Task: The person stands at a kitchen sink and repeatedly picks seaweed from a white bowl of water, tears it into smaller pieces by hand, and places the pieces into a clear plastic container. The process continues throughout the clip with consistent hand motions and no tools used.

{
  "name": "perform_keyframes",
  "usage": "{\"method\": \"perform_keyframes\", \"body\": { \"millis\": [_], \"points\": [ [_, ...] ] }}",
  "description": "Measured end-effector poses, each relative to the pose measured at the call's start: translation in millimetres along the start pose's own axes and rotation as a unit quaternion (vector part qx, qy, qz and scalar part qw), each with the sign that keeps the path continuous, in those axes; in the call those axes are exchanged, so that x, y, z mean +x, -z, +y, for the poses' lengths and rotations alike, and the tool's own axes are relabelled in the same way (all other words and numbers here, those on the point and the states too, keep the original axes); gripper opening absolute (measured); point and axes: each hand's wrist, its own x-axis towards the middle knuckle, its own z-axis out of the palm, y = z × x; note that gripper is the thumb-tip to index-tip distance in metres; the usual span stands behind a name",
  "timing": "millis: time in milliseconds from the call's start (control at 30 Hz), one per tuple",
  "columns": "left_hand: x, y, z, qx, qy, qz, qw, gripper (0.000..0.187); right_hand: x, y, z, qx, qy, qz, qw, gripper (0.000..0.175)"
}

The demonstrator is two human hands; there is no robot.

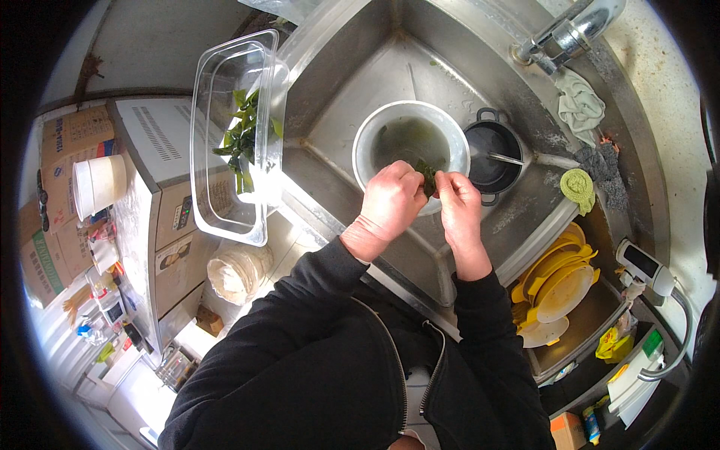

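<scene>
Between my left hand and my right hand is a dark green leafy piece, pinched by the fingers of both. They hold it over the near rim of a round whitish basin, which contains murky greenish water. The basin stands in a stainless steel sink. Touching or close to its right side is a small black pot with two loop handles and a metal utensil handle in it. Cut green leafy pieces lie in a clear plastic tub on the left.
A chrome faucet rises at the back right, near a pale cloth, grey scrubbers and a green scrubber. Yellow-rimmed dishes fill part of the right-hand basin. At left are a metal-topped cabinet and a lined bin.
</scene>
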Motion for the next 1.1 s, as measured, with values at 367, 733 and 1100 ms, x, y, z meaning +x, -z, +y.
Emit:
{"method": "perform_keyframes", "body": {
  "millis": [367,733,1100],
  "points": [
    [1,21,-2,-0.268,0.228,-0.103,0.930,0.010,6,24,-7,-0.032,0.004,-0.108,0.994,0.017],
    [-1,19,-13,-0.713,0.402,-0.004,0.574,0.005,-5,29,-22,-0.004,-0.032,-0.254,0.967,0.018],
    [1,28,-24,-0.817,0.455,-0.036,0.352,0.006,-8,18,-26,0.002,-0.016,-0.244,0.970,0.011]
  ]
}}
